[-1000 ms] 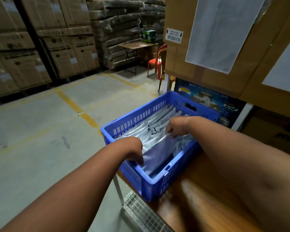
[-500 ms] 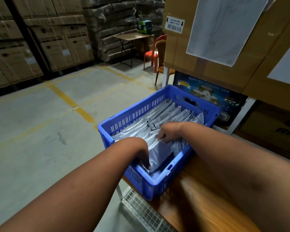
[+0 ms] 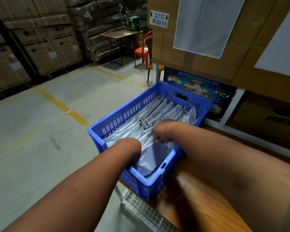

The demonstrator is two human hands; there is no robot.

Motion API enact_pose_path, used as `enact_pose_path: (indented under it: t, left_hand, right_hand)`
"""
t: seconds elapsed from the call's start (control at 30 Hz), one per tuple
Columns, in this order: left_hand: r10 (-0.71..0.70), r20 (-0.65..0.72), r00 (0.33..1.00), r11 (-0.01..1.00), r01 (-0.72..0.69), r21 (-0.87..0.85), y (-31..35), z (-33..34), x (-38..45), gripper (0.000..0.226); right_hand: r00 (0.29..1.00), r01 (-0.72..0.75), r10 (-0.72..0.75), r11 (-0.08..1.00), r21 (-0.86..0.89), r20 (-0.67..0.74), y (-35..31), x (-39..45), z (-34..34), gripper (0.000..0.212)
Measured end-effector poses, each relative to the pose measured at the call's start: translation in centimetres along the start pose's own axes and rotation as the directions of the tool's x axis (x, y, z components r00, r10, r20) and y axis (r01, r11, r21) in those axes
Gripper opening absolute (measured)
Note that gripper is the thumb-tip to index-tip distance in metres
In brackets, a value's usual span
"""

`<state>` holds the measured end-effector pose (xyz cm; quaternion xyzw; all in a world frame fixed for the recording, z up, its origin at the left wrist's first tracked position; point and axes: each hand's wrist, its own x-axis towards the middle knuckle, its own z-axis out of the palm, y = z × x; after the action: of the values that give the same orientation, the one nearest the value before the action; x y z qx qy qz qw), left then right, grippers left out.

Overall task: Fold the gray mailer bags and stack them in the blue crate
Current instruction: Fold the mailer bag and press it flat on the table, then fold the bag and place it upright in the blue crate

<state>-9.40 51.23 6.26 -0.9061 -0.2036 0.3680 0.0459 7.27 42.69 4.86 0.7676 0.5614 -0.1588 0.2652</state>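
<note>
Both hands have crept back toward the near end of the blue crate (image 3: 124,113) since the earlier frames, and the view has dropped a little, so that the crate sits higher and further right in the picture. Right hand (image 3: 162,131) is down among the gray mailer bags (image 3: 159,109), its fingers (image 3: 157,137) curled into the top edge of the nearest bag (image 3: 151,158), which stands slanted against the near wall of the crate. Left hand (image 3: 132,148) reaches over the crate's left near corner with the wrist bent downward; its fingers are hidden behind the wrist and the crate wall, so I cannot tell whether they grip the bag or only press on it. Folded bags fill the crate in a row from the far wall to about the middle, standing on edge and leaning, packed one against another. The crate rests at the corner of a wooden bench (image 3: 191,198), with its left side overhanging a wire mesh shelf (image 3: 146,213) below. Just behind the crate stands a dark box printed with the words BOPP SELF ADHESIVE TAPE (image 3: 197,84), under large cardboard cartons (image 3: 171,47) with white sheets (image 3: 206,24) stuck on them. To the left lies a concrete floor (image 3: 40,131) marked with yellow lines, and well beyond it are stacked brown cartons (image 3: 40,39), a small folding table (image 3: 119,34) and a red plastic chair (image 3: 142,49).
</note>
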Motion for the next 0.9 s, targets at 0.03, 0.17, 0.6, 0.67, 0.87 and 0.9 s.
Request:
enact_pose_path:
  t: [0.03,0.17,0.6,0.67,0.87,0.9]
  left_hand:
    - [0.017,0.016,1.000,1.000,-0.017,0.001,0.0,0.0,0.0,0.027]
    - [0.037,0.068,0.997,0.999,-0.038,0.016,-0.1,-0.1,-0.3,0.033]
    - [0.194,-0.393,0.899,0.980,-0.162,0.114,4.1,-7.8,-5.7,0.056]
    - [0.290,-0.510,0.810,0.956,-0.269,0.117,7.5,-9.3,-6.4,0.049]
    - [0.430,-0.617,0.660,0.894,-0.408,0.187,20.9,-10.2,-9.0,0.029]
    - [0.461,-0.618,0.636,0.876,-0.440,0.199,23.3,-10.1,-9.3,0.030]
  right_hand:
    - [1.000,0.007,-0.007,1.000,-0.010,-0.011,-0.1,0.0,-0.1,0.008]
    - [0.999,0.011,-0.011,1.000,0.000,-0.049,-0.2,0.2,0.2,0.020]
    - [0.903,-0.036,0.163,0.951,0.308,-0.398,1.9,-11.1,-1.6,0.019]
    - [0.873,-0.094,0.246,0.932,0.350,-0.421,2.8,-14.8,-0.3,0.007]
    - [0.783,-0.278,0.472,0.848,0.451,-0.404,5.7,-27.9,7.6,0.010]
    - [0.761,-0.305,0.516,0.820,0.484,-0.393,5.9,-30.4,9.3,0.013]
